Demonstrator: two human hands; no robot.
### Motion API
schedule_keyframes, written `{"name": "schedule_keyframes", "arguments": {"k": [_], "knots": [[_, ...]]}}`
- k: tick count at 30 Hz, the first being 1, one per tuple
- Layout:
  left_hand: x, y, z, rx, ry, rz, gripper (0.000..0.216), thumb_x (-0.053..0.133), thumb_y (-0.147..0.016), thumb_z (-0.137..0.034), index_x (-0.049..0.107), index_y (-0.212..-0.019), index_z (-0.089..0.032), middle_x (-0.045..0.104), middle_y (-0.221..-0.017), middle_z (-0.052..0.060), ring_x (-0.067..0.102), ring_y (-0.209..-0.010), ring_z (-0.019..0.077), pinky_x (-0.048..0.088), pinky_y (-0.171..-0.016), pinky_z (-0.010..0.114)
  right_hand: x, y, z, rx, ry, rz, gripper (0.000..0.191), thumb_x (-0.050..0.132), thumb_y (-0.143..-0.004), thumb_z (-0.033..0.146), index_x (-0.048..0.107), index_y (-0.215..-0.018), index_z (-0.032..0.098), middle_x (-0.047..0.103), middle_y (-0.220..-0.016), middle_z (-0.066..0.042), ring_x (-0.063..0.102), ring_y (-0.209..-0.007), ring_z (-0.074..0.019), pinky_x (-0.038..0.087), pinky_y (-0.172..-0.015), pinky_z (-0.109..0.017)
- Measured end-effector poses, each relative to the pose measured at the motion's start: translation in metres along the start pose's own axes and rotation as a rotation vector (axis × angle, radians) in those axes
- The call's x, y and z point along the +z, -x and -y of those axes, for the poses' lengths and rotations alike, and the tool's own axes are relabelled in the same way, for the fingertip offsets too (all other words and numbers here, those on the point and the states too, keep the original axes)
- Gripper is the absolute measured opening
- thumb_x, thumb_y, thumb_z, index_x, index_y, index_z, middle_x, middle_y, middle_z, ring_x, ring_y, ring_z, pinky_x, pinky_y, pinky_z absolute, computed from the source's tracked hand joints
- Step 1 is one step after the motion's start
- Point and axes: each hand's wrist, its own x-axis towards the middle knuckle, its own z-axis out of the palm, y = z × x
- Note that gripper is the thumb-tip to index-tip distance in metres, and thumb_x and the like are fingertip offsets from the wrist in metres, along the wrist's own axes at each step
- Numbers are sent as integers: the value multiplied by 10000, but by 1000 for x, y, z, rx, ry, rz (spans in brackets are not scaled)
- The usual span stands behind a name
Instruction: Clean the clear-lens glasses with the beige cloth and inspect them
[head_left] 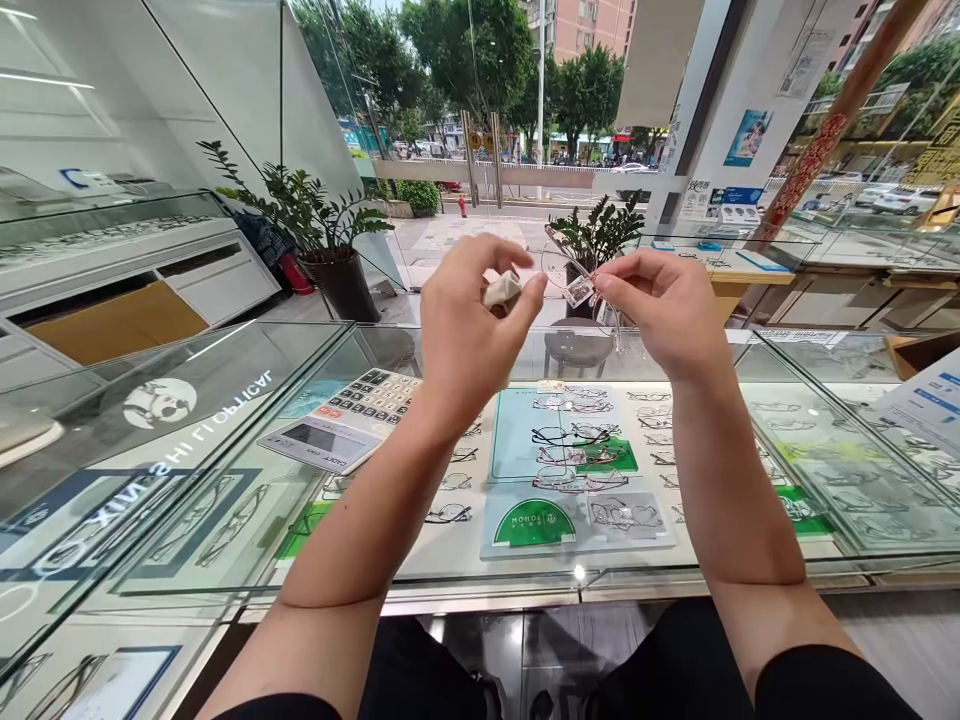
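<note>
The left hand (480, 315) gripped a half-hidden pale cloth (502, 290). The right hand (664, 310) pinched glasses (578, 291), thin rims barely discernible above the counter (446, 555).

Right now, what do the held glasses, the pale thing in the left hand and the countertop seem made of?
Held glasses: perhaps metal, from the thin, wire-like frame; finish unclear.
Pale thing in the left hand: possibly matte cloth, judging by its soft folds.
Countertop: clear, glossy glass, showing reflections.
</note>
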Motion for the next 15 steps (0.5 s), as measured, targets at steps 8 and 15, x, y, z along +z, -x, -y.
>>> {"name": "schedule_keyframes", "arguments": {"k": [8,15], "knots": [[16,8,-9,-133,132,189,376,759,-1046,-580,824,-942,-225,746,-765,10,635,-714,168,494,-667,309,20,5,-1,-76,59,-16,256,864,-958,490,768,-926,254,784,-987,-49,731,-963,-244,647,-913,-426],[18,2,4,-150,174,162,529,736,-1010,-725,802,-901,-212,746,-795,37,667,-774,202,518,-650,312,30,15,9,-160,212,-40,131,803,-996,358,794,-927,247,802,-1079,-69,745,-1033,-264,615,-1034,-463]]}}
